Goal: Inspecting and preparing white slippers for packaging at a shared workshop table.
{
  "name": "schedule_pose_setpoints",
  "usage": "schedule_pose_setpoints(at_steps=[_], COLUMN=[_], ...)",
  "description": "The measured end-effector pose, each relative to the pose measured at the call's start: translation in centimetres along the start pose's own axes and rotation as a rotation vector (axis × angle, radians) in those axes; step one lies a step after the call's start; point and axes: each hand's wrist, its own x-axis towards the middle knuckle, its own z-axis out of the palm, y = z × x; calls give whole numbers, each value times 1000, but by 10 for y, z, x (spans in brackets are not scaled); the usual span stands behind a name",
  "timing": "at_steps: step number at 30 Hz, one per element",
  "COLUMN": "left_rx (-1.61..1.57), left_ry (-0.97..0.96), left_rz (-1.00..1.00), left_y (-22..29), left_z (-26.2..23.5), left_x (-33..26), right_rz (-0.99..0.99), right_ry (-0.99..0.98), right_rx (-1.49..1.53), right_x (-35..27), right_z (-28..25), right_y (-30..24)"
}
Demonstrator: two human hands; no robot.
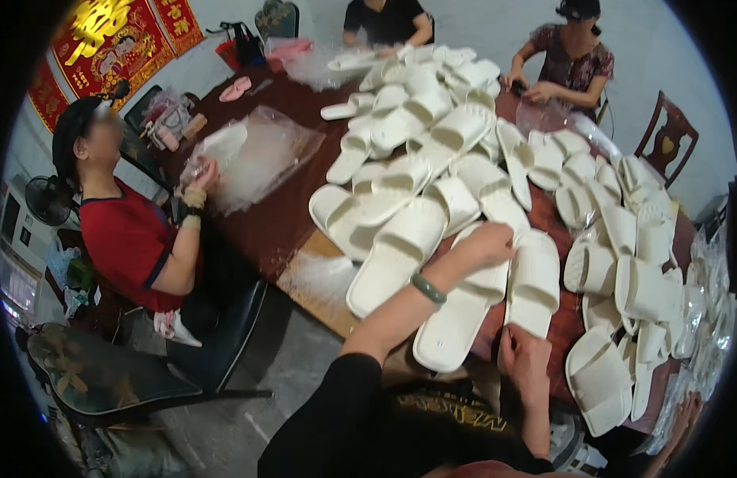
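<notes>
A white slide slipper (535, 279) lies toe away from me at the table's near edge. My right hand (527, 358) pinches its heel end from the near side. Reaching across with a green bangle (429, 288) on the wrist, my left hand (488, 243) has its fingers curled beside the slipper's toe end; what is in them, if anything, is hidden. Below my left forearm another white slipper (452, 334) points its heel toward me. A third white slipper (398, 259) rests just left of that forearm.
A big heap of white slippers (432, 119) covers the dark red table (281, 243). More slippers (599, 374) lie on the right beside clear plastic bags (703, 295). A person in red (125, 231) handles a bag at left; two people sit across. A chair (113, 366) stands at lower left.
</notes>
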Motion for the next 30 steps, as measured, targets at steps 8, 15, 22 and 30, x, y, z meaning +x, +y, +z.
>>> schedule_pose_setpoints(at_steps=[8, 15, 22, 30], left_rx=[445, 268, 424, 169], left_ry=[-208, -159, 145, 238], left_rz=[-1, 181, 38, -3], left_y=[1, -15, -9, -5], left_z=[11, 28, 37, 28], left_x=[40, 46, 25, 21], right_rz=[-15, -82, -26, 59], right_ry=[-22, -164, -61, -83], right_rx=[2, -136, -130, -154], right_x=[-1, -9, -11, -16], right_z=[9, 20, -4, -25], right_y=[6, 33, 17, 11])
